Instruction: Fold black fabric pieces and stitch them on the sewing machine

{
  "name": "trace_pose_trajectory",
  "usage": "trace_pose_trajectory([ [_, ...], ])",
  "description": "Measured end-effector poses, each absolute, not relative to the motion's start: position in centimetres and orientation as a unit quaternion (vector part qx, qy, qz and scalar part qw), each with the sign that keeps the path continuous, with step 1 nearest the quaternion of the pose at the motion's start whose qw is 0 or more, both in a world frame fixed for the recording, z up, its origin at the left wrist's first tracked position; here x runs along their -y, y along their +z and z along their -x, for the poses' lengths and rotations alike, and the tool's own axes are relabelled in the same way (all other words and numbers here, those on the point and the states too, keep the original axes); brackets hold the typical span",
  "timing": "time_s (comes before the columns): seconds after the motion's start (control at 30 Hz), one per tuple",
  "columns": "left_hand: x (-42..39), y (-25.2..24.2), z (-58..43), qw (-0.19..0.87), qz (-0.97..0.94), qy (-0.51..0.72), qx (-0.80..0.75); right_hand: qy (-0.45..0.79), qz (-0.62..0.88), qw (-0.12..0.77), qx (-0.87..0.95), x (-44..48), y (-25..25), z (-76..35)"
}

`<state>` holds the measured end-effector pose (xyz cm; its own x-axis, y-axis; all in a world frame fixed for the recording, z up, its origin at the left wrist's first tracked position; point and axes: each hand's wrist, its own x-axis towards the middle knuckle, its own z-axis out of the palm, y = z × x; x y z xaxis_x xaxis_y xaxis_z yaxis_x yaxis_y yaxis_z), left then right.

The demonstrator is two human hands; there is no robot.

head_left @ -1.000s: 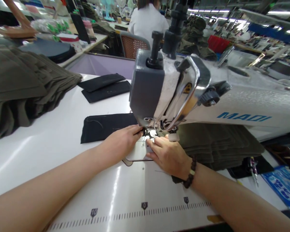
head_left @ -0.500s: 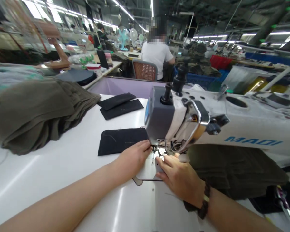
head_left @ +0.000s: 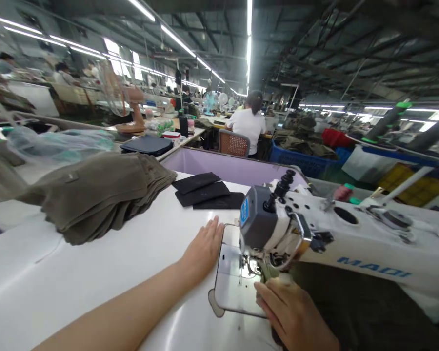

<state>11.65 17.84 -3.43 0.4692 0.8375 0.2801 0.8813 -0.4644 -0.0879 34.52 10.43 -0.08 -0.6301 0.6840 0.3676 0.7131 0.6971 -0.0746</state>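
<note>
My left hand (head_left: 205, 244) lies flat on the white table, fingers stretched out along the left edge of the metal needle plate (head_left: 231, 288). It holds nothing. Just right of the presser foot, my right hand (head_left: 290, 309) has its fingers closed at the edge of an olive cloth piece (head_left: 329, 292); its thumb side is partly hidden. That cloth spreads under the arm of the sewing machine (head_left: 366, 243). Several black fabric pieces (head_left: 219, 201) lie overlapped behind my left hand, left of the machine head (head_left: 258, 214).
A pile of olive cloth pieces (head_left: 106, 190) sits on the left, beside a clear plastic bag (head_left: 58, 144). A lilac trough (head_left: 212, 163) runs behind the table. Farther back, a person in a white shirt (head_left: 247, 124) sits on a chair (head_left: 234, 143), near a blue crate (head_left: 296, 158).
The black piece beside the needle has gone back to the other black pieces. My left hand has come off it onto the table. The camera view has tilted up.
</note>
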Motion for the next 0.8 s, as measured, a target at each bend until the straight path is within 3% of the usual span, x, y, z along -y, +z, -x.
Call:
trace_pose_trajectory([
  [0.17,-17.1,-2.2,-11.8,0.044,0.871,-0.111,0.477,-0.047,0.558,0.068,0.826,-9.4,4.1,-37.3],
  [0.27,-16.5,-0.7,-12.0,0.003,0.878,-0.088,0.47,-0.054,0.612,0.05,0.787,-8.8,4.3,-38.5],
  [0.53,-12.2,1.6,-11.7,-0.022,0.909,-0.112,0.4,-0.089,0.593,0.035,0.8,-8.3,3.5,-38.7],
  [0.8,-7.6,-2.0,-11.1,-0.04,0.895,-0.244,0.371,-0.079,0.557,0.032,0.826,-9.3,3.6,-39.7],
])
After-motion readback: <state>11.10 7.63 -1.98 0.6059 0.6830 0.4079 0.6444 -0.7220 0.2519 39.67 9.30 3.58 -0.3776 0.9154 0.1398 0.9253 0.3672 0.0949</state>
